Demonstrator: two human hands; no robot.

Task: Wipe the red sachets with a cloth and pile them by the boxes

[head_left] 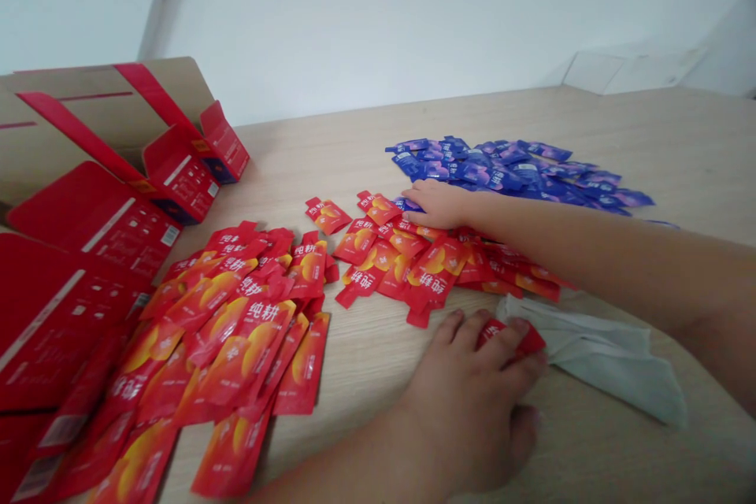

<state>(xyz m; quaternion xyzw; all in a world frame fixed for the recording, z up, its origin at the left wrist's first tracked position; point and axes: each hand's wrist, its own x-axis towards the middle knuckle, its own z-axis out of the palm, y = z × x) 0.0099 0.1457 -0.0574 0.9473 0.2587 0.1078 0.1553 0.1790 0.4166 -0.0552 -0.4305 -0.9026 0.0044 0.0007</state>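
My right hand (435, 205) reaches in from the right to where the red and blue piles meet. Its thumb and fingers close around a small blue sachet (405, 205), mostly hidden by the hand. Under it spreads a heap of red-orange sachets (434, 272) with yellow fruit print. Just behind lie many blue-purple sachets (502, 165). Nearer to me, my left hand (472, 394) is palm down with fingers spread and thumb apart. Its fingertips rest over a single red sachet (528, 340), partly covered by them.
A larger pile of red-orange sachets (236, 331) lies at the left. Beside it stand open red cardboard boxes (112, 220) with raised flaps. A crumpled pale cloth-like sheet (614, 354) lies right of my left hand. A white wall (413, 24) backs the wooden table (307, 142).
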